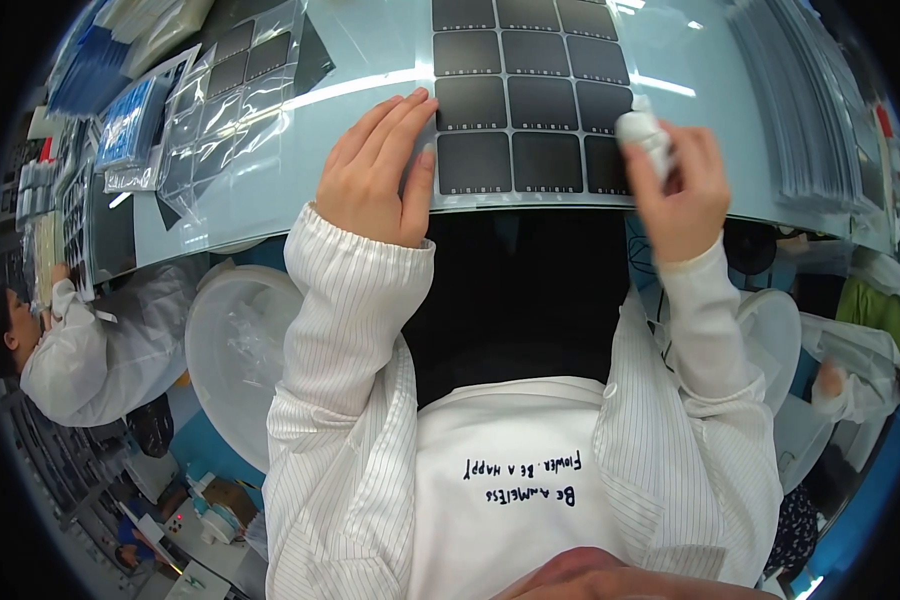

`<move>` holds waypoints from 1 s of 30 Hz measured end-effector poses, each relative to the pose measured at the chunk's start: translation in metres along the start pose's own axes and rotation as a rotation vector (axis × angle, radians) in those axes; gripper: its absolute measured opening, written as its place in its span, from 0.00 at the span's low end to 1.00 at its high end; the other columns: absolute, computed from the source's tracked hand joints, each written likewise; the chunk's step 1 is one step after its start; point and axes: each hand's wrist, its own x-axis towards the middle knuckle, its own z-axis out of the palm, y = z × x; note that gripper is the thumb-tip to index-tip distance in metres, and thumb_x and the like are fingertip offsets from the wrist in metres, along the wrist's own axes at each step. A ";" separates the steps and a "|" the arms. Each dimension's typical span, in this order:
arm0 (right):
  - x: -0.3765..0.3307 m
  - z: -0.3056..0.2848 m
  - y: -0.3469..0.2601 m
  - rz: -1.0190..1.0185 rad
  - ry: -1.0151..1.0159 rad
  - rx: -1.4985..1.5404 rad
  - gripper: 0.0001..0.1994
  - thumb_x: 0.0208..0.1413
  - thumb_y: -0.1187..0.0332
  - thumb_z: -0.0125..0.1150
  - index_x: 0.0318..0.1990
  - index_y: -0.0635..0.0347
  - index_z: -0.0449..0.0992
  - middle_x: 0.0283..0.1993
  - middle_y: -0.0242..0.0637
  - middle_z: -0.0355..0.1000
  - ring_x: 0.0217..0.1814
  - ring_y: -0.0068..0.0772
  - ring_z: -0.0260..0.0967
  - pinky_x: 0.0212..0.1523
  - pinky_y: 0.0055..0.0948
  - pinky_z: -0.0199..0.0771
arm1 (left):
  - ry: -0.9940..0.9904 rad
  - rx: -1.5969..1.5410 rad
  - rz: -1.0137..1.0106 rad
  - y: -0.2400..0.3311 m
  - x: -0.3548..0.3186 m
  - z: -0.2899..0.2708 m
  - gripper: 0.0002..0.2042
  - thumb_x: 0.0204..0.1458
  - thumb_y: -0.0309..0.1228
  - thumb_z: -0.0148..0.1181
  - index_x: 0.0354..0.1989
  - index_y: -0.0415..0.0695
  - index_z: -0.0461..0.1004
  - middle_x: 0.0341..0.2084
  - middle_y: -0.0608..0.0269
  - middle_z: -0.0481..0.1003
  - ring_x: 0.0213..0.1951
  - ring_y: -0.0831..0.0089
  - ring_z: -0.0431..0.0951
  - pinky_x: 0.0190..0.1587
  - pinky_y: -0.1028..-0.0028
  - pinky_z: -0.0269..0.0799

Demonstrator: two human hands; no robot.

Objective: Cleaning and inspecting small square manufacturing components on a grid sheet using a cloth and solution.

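A clear sheet with a grid of dark grey squares [547, 105] lies on the glass-topped table in front of me. My left hand [372, 172] rests along its left edge, fingers stretched out and flat, holding nothing. Over the near right corner, my right hand [688, 185] is closed round a small white wad [642, 130]. It looks like bunched cloth, though motion blur hides its exact kind. The wad is at the sheet's right border; whether it touches the surface I cannot tell.
Stacked clear sheets [805, 110] stand on the table's right. To the left lie a clear sheet with a few dark squares [232, 85] and blue-and-white packs [130, 125]. White bins [240, 370] stand below the table edge. A co-worker in white [110, 345] sits at left.
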 end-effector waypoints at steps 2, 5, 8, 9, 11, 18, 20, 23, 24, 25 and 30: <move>-0.015 0.014 -0.032 -0.180 -0.105 0.252 0.13 0.47 0.70 0.68 0.40 0.62 0.77 0.31 0.35 0.69 0.22 0.26 0.66 0.21 0.24 0.66 | 0.003 0.011 -0.002 0.000 0.000 -0.002 0.17 0.53 0.27 0.52 0.52 0.42 0.72 0.51 0.60 0.75 0.55 0.59 0.71 0.57 0.63 0.66; -0.015 0.028 -0.068 -0.294 -0.231 0.313 0.14 0.43 0.69 0.69 0.38 0.63 0.76 0.32 0.38 0.70 0.23 0.35 0.69 0.23 0.29 0.69 | 0.002 -0.027 -0.008 -0.005 -0.004 -0.004 0.17 0.53 0.26 0.51 0.52 0.42 0.72 0.51 0.60 0.74 0.55 0.59 0.71 0.57 0.62 0.66; 0.013 0.043 -0.049 -0.158 -0.069 0.176 0.13 0.45 0.66 0.68 0.36 0.63 0.76 0.32 0.38 0.70 0.23 0.37 0.70 0.23 0.28 0.69 | -0.001 -0.089 0.007 -0.004 0.000 -0.004 0.17 0.54 0.25 0.49 0.52 0.42 0.72 0.50 0.58 0.74 0.54 0.58 0.72 0.57 0.63 0.65; 0.019 0.044 -0.041 -0.132 -0.051 0.128 0.13 0.45 0.66 0.68 0.36 0.63 0.76 0.32 0.38 0.70 0.23 0.37 0.70 0.23 0.28 0.69 | 0.000 -0.089 0.007 -0.002 0.001 -0.005 0.17 0.54 0.25 0.49 0.52 0.42 0.72 0.50 0.58 0.74 0.54 0.58 0.72 0.57 0.63 0.65; 0.020 0.046 -0.049 -0.118 -0.058 0.024 0.13 0.46 0.66 0.67 0.38 0.62 0.76 0.33 0.37 0.70 0.24 0.37 0.70 0.24 0.30 0.69 | -0.001 -0.205 -0.104 0.002 0.002 -0.008 0.18 0.53 0.23 0.46 0.53 0.41 0.71 0.49 0.54 0.75 0.53 0.56 0.72 0.57 0.64 0.64; 0.015 0.057 -0.076 -0.309 -0.224 0.308 0.15 0.43 0.65 0.68 0.38 0.60 0.77 0.31 0.37 0.69 0.24 0.39 0.72 0.25 0.30 0.72 | 0.035 -0.327 -0.070 -0.013 -0.001 -0.004 0.22 0.49 0.19 0.42 0.55 0.39 0.70 0.49 0.51 0.74 0.52 0.54 0.72 0.56 0.65 0.65; 0.036 0.058 -0.051 -0.191 -0.070 0.124 0.13 0.46 0.65 0.67 0.37 0.61 0.78 0.31 0.37 0.69 0.23 0.39 0.71 0.24 0.31 0.71 | 0.018 -0.326 -0.078 -0.008 0.002 -0.006 0.23 0.49 0.19 0.42 0.56 0.39 0.69 0.48 0.52 0.75 0.51 0.54 0.73 0.56 0.65 0.65; 0.032 0.061 -0.055 -0.186 -0.086 0.141 0.14 0.43 0.66 0.68 0.38 0.60 0.76 0.31 0.38 0.68 0.25 0.41 0.71 0.24 0.33 0.71 | 0.030 -0.315 -0.082 -0.007 0.004 -0.005 0.23 0.49 0.19 0.41 0.56 0.39 0.68 0.48 0.52 0.75 0.52 0.54 0.73 0.56 0.65 0.64; 0.022 0.060 -0.069 -0.229 -0.146 0.173 0.16 0.42 0.66 0.69 0.39 0.59 0.76 0.32 0.38 0.68 0.25 0.42 0.71 0.25 0.33 0.71 | 0.034 -0.324 -0.075 -0.009 0.003 -0.006 0.23 0.50 0.20 0.41 0.57 0.39 0.67 0.48 0.52 0.75 0.52 0.54 0.73 0.56 0.65 0.64; 0.014 0.058 -0.084 -0.334 -0.267 0.254 0.17 0.40 0.66 0.69 0.40 0.58 0.74 0.34 0.38 0.68 0.26 0.43 0.71 0.26 0.34 0.72 | 0.037 -0.330 -0.071 -0.012 0.002 -0.005 0.23 0.50 0.20 0.41 0.57 0.38 0.67 0.48 0.53 0.75 0.52 0.54 0.73 0.57 0.65 0.64; 0.044 0.074 -0.064 -0.198 -0.149 0.162 0.13 0.47 0.63 0.65 0.39 0.59 0.76 0.36 0.38 0.69 0.27 0.44 0.72 0.26 0.36 0.72 | 0.009 -0.358 -0.088 -0.006 0.006 -0.007 0.23 0.51 0.20 0.40 0.58 0.37 0.65 0.48 0.53 0.75 0.52 0.54 0.72 0.57 0.65 0.63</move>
